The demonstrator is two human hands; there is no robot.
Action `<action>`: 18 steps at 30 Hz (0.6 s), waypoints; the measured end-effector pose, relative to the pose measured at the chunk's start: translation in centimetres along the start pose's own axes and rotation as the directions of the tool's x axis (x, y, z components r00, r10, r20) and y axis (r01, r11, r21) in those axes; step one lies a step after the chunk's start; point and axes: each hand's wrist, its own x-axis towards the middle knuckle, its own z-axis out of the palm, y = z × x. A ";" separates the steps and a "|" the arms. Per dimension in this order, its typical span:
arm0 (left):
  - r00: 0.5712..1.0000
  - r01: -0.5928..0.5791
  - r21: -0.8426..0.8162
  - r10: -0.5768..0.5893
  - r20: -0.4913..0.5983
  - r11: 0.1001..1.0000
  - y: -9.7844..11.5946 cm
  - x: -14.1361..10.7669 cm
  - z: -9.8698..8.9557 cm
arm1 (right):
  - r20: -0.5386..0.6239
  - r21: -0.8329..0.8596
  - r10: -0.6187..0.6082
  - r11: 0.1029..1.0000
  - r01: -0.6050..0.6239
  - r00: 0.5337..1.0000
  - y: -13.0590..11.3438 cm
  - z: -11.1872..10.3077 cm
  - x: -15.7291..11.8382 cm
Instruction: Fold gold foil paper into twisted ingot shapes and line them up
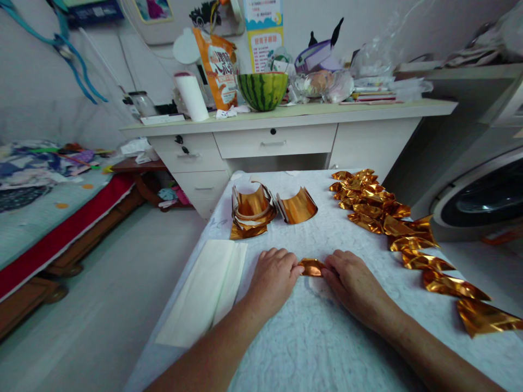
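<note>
Between my two hands a small folded piece of gold foil paper (311, 267) lies just above the cloth-covered table (286, 348). My left hand (273, 275) pinches its left end between thumb and fingers. At the right end, my right hand (352, 280) grips it the same way; both hands hide the tips of the piece. Beyond them sit a curled stack of gold foil sheets (251, 209) and a smaller curved stack (298, 206). Several folded gold foil pieces (368, 198) run in a row along the table's right side.
Pale paper sheets (204, 294) lie left of my left arm. Behind the table stands a white desk (275, 142) carrying a watermelon-patterned bowl (262, 90), an orange pouch (218, 71) and a white paper roll (192, 97). A washing machine (486, 185) is at right, a bed (49, 212) at left.
</note>
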 end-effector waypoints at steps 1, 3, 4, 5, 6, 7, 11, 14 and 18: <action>1.000 0.001 0.015 -0.001 -0.001 1.000 0.0 0.0 0.0 | -0.003 -0.013 0.005 1.000 -0.005 1.000 0.0 0.0 0.0; 1.000 0.004 0.046 -0.004 -0.004 0.999 0.0 0.1 0.1 | 0.001 -0.036 0.023 0.999 -0.022 1.000 0.0 0.0 0.0; 1.000 0.006 0.061 -0.005 -0.006 0.998 0.1 0.1 0.2 | 0.007 -0.046 0.034 0.998 -0.034 0.999 -0.1 -0.1 0.0; 1.000 0.008 0.076 -0.008 -0.009 0.997 0.1 0.1 0.2 | 0.016 -0.057 0.045 0.997 -0.044 0.999 -0.2 -0.2 0.0; 1.000 0.011 0.091 -0.010 -0.012 0.996 0.2 0.1 0.2 | 0.025 -0.069 0.055 0.996 -0.053 0.998 -0.4 -0.3 0.1; 1.000 0.014 0.104 -0.012 -0.016 0.994 0.2 0.1 0.2 | 0.032 -0.085 0.066 0.994 -0.063 0.997 -0.5 -0.4 0.1; 0.999 0.035 0.143 -0.032 -0.024 0.989 0.4 0.0 0.1 | 0.051 -0.141 0.095 0.986 -0.087 0.994 -1.0 -0.8 0.2; 0.998 0.062 0.167 -0.059 -0.023 0.984 0.5 0.0 0.1 | 0.055 -0.184 0.099 0.979 -0.087 0.994 -1.0 -0.9 0.2; 0.996 0.085 0.181 -0.083 -0.021 0.980 0.6 0.1 0.0 | 0.047 -0.233 0.100 0.969 -0.086 0.994 -1.0 -0.8 0.1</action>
